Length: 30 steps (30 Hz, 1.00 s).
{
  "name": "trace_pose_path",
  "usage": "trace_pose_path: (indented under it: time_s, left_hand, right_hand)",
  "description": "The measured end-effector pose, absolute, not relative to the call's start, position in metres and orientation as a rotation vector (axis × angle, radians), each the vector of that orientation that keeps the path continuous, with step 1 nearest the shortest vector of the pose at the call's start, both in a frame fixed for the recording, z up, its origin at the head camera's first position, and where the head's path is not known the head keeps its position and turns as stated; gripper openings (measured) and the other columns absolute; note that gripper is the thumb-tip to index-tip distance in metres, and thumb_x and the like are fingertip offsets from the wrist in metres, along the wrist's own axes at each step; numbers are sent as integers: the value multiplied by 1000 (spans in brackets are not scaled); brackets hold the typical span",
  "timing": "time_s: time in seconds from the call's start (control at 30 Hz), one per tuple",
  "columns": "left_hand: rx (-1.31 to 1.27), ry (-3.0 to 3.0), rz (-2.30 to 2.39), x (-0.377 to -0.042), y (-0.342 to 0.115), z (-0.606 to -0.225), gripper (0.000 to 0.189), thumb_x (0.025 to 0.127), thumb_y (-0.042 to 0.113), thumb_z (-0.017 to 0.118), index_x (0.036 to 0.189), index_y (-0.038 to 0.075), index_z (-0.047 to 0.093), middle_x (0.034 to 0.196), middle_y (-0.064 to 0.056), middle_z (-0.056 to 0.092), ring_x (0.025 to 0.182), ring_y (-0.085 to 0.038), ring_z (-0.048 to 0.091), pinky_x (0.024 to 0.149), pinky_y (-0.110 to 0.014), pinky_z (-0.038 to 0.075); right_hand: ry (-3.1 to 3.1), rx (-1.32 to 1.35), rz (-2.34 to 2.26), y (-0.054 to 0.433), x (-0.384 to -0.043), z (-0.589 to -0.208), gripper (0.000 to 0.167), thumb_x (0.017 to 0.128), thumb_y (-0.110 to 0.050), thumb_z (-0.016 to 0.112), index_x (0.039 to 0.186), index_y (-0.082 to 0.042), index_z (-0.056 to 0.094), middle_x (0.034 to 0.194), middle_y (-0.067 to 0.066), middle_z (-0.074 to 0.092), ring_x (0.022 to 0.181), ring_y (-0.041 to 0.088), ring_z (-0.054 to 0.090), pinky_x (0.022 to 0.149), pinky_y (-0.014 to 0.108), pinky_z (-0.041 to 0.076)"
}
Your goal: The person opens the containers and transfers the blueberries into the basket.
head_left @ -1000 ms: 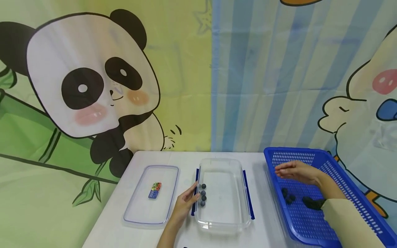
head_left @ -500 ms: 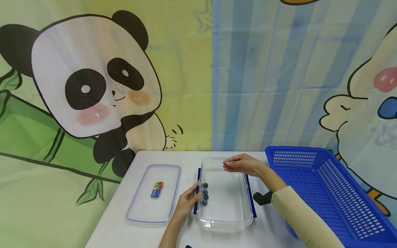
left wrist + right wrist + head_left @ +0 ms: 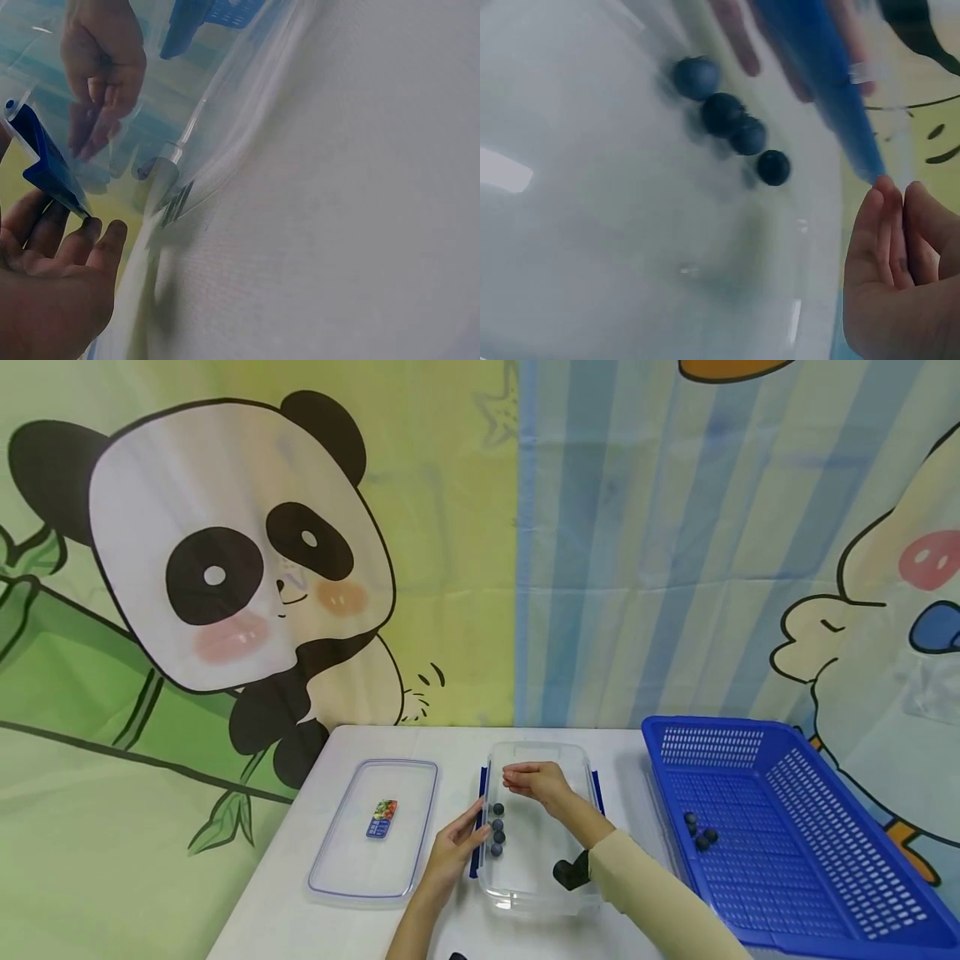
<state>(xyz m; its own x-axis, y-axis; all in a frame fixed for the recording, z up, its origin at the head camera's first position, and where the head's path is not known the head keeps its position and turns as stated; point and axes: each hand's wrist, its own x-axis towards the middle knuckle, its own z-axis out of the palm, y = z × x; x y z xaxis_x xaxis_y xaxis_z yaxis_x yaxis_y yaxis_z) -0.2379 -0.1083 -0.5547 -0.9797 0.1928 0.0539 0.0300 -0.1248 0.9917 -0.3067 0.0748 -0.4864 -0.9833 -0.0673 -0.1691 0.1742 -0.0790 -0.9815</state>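
Observation:
A clear plastic storage box (image 3: pixel 540 893) with blue side clips stands mid-table. My left hand (image 3: pixel 450 847) holds its left side, thumb at the rim; in the left wrist view its fingertips meet the blue clip (image 3: pixel 49 165). Several blueberries (image 3: pixel 724 115) lie in a row along the box's left inner wall. My right hand (image 3: pixel 542 783) hovers over the far part of the box, thumb and fingertips drawn together and pointing left. Its fingers (image 3: pixel 870 240) cover the space between them, so I cannot tell whether it holds anything.
On the left lies the box's clear lid (image 3: pixel 341 860) with a small fruit label (image 3: pixel 381 819). A blue perforated basket (image 3: pixel 795 827) on the right holds several more blueberries (image 3: pixel 702 842). A printed panda curtain (image 3: pixel 450 568) hangs behind the table.
My right hand has moved left from above the blue basket to above the box, its fingertips kept together. The left hand has stayed at the box's side, and the row of blueberries looks unchanged.

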Motion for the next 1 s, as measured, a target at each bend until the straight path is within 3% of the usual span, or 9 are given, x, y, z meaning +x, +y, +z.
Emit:
trace_pose_path:
  time_s: [0.43,0.67,1.0]
  left_hand:
    - [308,1988,2265,-239,-109,-553,55,86,20,66,136,8,45,144,-9,36,133,-24,28,106,-24,26]
    - [249,1962,2251,-238,-110,-555,52,87,15,64,136,10,46,144,-7,35,134,-22,26,105,-21,25]
    - [268,1955,2279,-238,-109,-555,55,85,19,66,136,11,46,143,-4,37,133,-21,30,105,-24,27]
  right_hand:
    - [2256,80,-1900,67,-302,-507,19,77,12,66,96,16,65,90,24,67,78,26,68,71,33,57]
    - [2320,169,-1777,68,-301,-514,17,76,7,70,92,11,68,84,18,69,74,20,68,71,32,57]
    - [2247,171,-1753,67,-299,-514,21,78,3,69,98,10,67,86,16,70,78,22,68,75,34,56]
